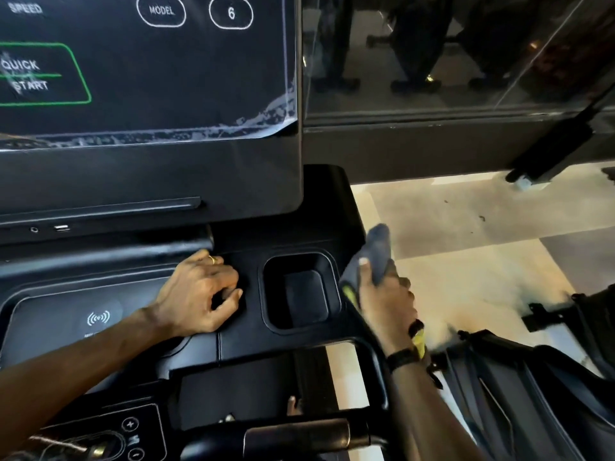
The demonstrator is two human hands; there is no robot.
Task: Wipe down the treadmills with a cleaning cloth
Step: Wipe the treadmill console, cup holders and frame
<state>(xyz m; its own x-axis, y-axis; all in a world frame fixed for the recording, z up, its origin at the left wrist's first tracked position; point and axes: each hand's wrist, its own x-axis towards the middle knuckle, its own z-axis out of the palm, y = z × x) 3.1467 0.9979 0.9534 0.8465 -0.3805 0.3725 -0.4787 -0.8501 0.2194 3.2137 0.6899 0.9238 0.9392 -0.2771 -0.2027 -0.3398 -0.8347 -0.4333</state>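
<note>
Treadmill [233,344] parts fill the left and middle of the view, all black: nearest is a handlebar [299,434] running across the bottom, with small plus and minus buttons [130,424] to its left. Above that lies the console tray, where the left hand [199,294] rests palm down with its fingers loosely curled and holding nothing; a ring [212,259] shows on one finger. Just left of this hand is a flat pad with a wireless symbol [98,317], and just right of it a square cup holder [301,292]. At the tray's right edge the right hand [386,301] grips a grey cloth [376,254] with a yellow-green edge, thumb pressed against the fabric and fingers wrapped round it; a dark band [402,357] sits on that wrist. Farther up stands the screen [146,68], reading QUICK START, MODEL and 6, its film peeling along the lower edge. Pale floor [466,261] lies to the right.
</note>
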